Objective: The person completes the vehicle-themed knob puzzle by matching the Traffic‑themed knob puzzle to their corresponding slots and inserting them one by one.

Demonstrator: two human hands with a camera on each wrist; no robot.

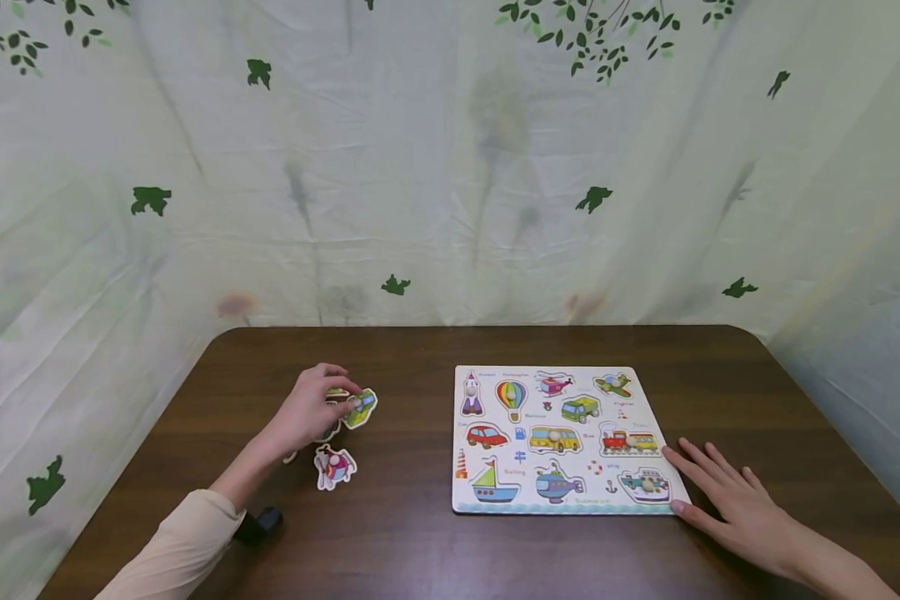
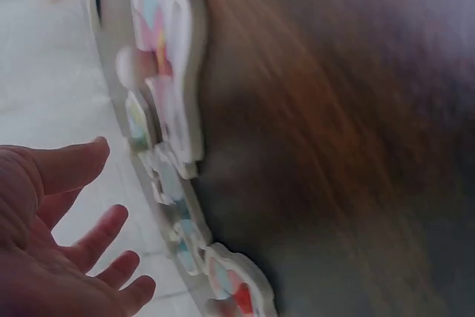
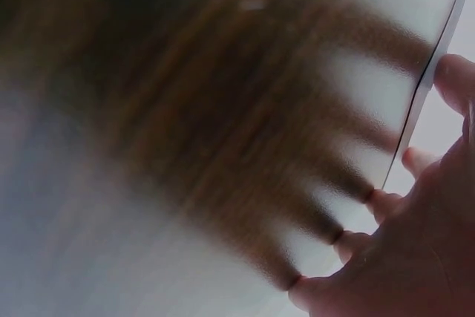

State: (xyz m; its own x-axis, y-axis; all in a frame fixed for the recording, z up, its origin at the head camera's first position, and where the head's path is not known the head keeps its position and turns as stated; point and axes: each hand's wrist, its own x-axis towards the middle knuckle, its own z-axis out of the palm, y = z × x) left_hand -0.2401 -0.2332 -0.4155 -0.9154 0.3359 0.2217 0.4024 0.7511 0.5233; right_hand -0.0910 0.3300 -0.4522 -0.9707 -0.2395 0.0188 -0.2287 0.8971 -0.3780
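My left hand (image 1: 317,406) hovers over a small cluster of puzzle pieces on the left of the table. Its fingers are at a green and yellow piece (image 1: 361,409) in the head view; the left wrist view shows thumb and fingers apart, with nothing visible between them. Other pieces are partly hidden under that hand. A pink and red piece (image 1: 335,467) lies nearer the front. On the right, a white peg puzzle board (image 1: 521,483) carries vehicle pictures. My right hand (image 1: 742,508) lies spread at the board's right edge, thumb and a fingertip touching it.
The brown table (image 1: 405,542) has rounded far corners. Behind it hangs a pale curtain (image 1: 450,208) printed with leaves. A dark device (image 1: 261,525) sits at the left wrist.
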